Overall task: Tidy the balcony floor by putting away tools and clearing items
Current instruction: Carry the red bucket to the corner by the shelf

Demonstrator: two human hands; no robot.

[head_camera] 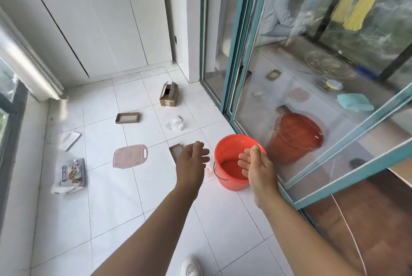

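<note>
Honestly the tidy-up looked like it had barely started at this point, since pretty much everything was still scattered over the white tiled floor (156, 197). Both hands were stretched out toward the orange plastic bucket (231, 164), which stood right beside the teal-framed sliding glass door (236, 52), near its track. The left hand (192, 159) hovered just left of the bucket with its fingers (199, 145) loosely spread and holding nothing, and the right hand (256, 164) was over the bucket's rim, palm turned inward, fingers open and empty too. My guess was the bucket was the next thing to get picked up, either by its thin wire handle or by the sides. It looked like smooth, slightly glossy plastic, round and tapered, and I couldn't tell if there was water in it. Still left on the floor: a small cardboard box (169, 95) with its flaps up, a shallow brown cardboard tray (127, 118), another tray (176, 152) partly hidden behind the left hand, a crumpled white tissue (175, 124), a flat pink plastic cutting board (130, 156) with rounded corners and a handle slot, a flat white packet (69, 140) and a soft printed tissue pack (70, 175) over by the window side. So basically nothing looked put away yet, as far as I could see.
</note>
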